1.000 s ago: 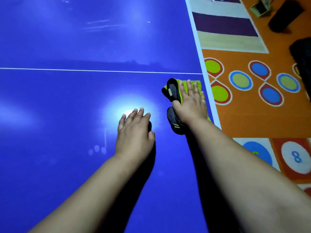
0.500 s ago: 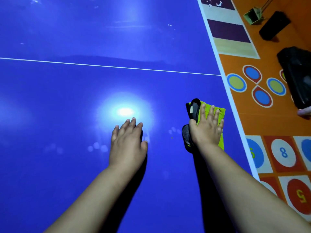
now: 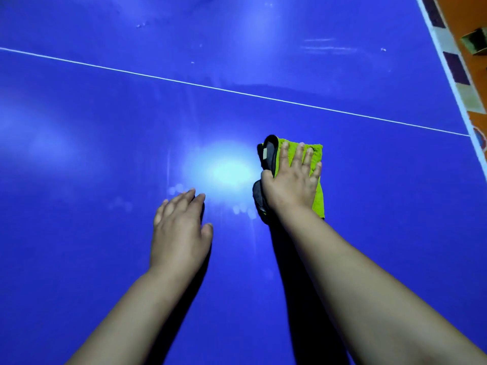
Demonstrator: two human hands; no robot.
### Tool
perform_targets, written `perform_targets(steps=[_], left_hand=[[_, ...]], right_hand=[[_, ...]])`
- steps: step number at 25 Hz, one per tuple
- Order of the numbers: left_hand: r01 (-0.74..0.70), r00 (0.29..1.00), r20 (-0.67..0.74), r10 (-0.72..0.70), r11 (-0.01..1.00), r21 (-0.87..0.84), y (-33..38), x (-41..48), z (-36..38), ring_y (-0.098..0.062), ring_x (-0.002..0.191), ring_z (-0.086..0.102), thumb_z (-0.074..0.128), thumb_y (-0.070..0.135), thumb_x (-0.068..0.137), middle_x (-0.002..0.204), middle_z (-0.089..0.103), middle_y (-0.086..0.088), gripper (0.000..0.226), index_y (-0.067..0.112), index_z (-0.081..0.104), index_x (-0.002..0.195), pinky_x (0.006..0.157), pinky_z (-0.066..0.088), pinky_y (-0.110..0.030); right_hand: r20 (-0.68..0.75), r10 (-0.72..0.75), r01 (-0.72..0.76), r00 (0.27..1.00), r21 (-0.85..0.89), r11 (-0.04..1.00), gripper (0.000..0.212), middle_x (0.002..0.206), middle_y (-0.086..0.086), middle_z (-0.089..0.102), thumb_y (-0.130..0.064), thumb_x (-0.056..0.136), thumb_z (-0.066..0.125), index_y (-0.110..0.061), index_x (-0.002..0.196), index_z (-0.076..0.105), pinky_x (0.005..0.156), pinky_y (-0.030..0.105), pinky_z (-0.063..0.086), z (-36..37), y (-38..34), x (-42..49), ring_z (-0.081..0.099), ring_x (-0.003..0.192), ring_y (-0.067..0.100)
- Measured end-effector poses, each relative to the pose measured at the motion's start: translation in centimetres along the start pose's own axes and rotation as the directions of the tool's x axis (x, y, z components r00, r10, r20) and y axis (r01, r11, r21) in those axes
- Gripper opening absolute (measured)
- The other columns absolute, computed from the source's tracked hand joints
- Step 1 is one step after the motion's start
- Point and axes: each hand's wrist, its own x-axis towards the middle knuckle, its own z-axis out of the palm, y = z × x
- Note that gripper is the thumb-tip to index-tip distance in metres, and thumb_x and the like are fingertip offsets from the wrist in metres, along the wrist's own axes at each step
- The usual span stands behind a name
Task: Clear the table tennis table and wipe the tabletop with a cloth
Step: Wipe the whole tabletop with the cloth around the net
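1. Green cloth [image 3: 317, 185] lies on the blue tabletop [image 3: 105, 127], pressed under the flat right hand [image 3: 290, 183].
2. Left hand [image 3: 180, 233] rests flat, fingers straight, holding nothing.
3. Risk: the folded cloth could bunch, leaving streaks.

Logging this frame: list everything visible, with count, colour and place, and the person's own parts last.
tabletop: one, blue, fills most of the view
white line: one, crosses the tabletop from left to right
pale smudges: several, whitish, on the tabletop between the hands
cloth: one, bright green with a dark grey side, folded, lying on the tabletop right of centre
floor mat: one, orange with a patterned border, beyond the table's right edge
small box: one, olive, on the mat at the upper right
left hand: one, fingers straight, on the bare tabletop
right hand: one, fingers spread, pressing on the cloth
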Motion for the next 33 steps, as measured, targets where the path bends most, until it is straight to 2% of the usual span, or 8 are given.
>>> perform_targets(steps=[4,8,13,16,18,23,28,33], left_hand=[[0.139,0.99,-0.037,-0.138,0.99,0.035,-6.8,-1.7,-2.6,-0.026,0.132,0.034,0.064,0.018,0.08,0.144,0.043,-0.004,0.057,0.014,0.047,0.135,0.111,0.017,-0.038],[0.219,0.975,-0.047,-0.217,0.975,0.038,-9.0,-3.5,-3.2,-0.026,0.131,0.033,0.064,0.02,0.08,0.144,0.042,-0.003,0.058,0.015,0.048,0.135,0.111,0.018,-0.038],[0.288,0.955,-0.086,-0.286,0.957,0.017,-6.7,-6.1,-2.2,-0.031,0.132,0.034,0.065,0.016,0.08,0.144,0.042,-0.009,0.056,0.009,0.049,0.134,0.11,0.02,-0.044],[0.292,0.955,-0.065,-0.29,0.956,0.03,-3.1,-7.3,-1.1,-0.03,0.134,0.03,0.062,0.017,0.082,0.146,0.039,-0.008,0.057,0.012,0.045,0.137,0.111,0.017,-0.043],[0.245,0.969,-0.043,-0.243,0.969,0.039,0.4,-7.7,0.2,-0.029,0.134,0.03,0.063,0.017,0.082,0.146,0.039,-0.007,0.058,0.014,0.045,0.137,0.111,0.017,-0.042],[0.151,0.988,0.026,-0.152,0.987,0.053,9.4,-9.0,4.5,-0.027,0.134,0.031,0.062,0.019,0.082,0.146,0.039,-0.006,0.056,0.013,0.047,0.136,0.111,0.017,-0.041],[-0.022,0.996,0.083,0.021,1.0,0.015,20.0,-10.0,9.9,-0.03,0.13,0.036,0.064,0.015,0.079,0.142,0.044,-0.009,0.053,0.012,0.053,0.13,0.111,0.02,-0.044],[-0.164,0.978,0.126,0.164,0.986,-0.017,28.6,-10.5,14.0,-0.026,0.134,0.03,0.06,0.018,0.081,0.146,0.038,-0.006,0.054,0.014,0.048,0.134,0.113,0.014,-0.04]], right_hand=[[0.051,-0.178,0.179,0.983,-0.017,0.984,0.076,0.161,0.008,-0.009,-0.048,0.09,0.033,-0.026,0.154,-0.002,0.117,0.052,-0.009,1.2,-10.0,-2.7,-0.014,0.147,0.026],[0.102,-0.343,0.344,0.934,0.005,0.939,0.076,0.161,0.006,-0.01,-0.05,0.089,0.034,-0.031,0.154,-0.001,0.115,0.057,-0.008,2.1,-14.3,-6.3,-0.015,0.147,0.025],[0.154,-0.569,0.575,0.807,0.012,0.818,0.079,0.161,0.004,-0.01,-0.049,0.087,0.038,-0.031,0.154,0.0,0.115,0.057,-0.008,2.3,-11.3,-11.4,-0.015,0.147,0.024],[0.193,-0.62,0.622,0.76,0.062,0.781,0.077,0.161,-0.001,-0.011,-0.047,0.088,0.038,-0.033,0.153,0.0,0.117,0.051,-0.009,2.0,-6.9,-12.8,-0.016,0.147,0.019],[0.186,-0.605,0.604,0.774,0.066,0.794,0.075,0.161,-0.002,-0.01,-0.046,0.088,0.038,-0.035,0.153,0.001,0.117,0.049,-0.009,1.6,-3.1,-12.5,-0.014,0.147,0.017],[0.165,-0.475,0.474,0.864,0.048,0.879,0.074,0.161,-0.004,-0.014,-0.045,0.09,0.034,-0.035,0.152,-0.004,0.118,0.047,-0.01,0.3,8.0,-10.3,-0.017,0.147,0.018],[0.09,-0.269,0.264,0.959,0.06,0.963,0.074,0.161,-0.005,-0.009,-0.045,0.089,0.036,-0.036,0.152,-0.001,0.119,0.043,-0.009,-1.3,21.3,-6.5,-0.013,0.147,0.015],[0.008,-0.071,0.07,0.997,0.082,0.994,0.073,0.162,-0.004,0.0,-0.042,0.088,0.041,-0.035,0.153,0.007,0.119,0.041,-0.005,-2.5,33.2,-3.6,-0.006,0.148,0.015]])
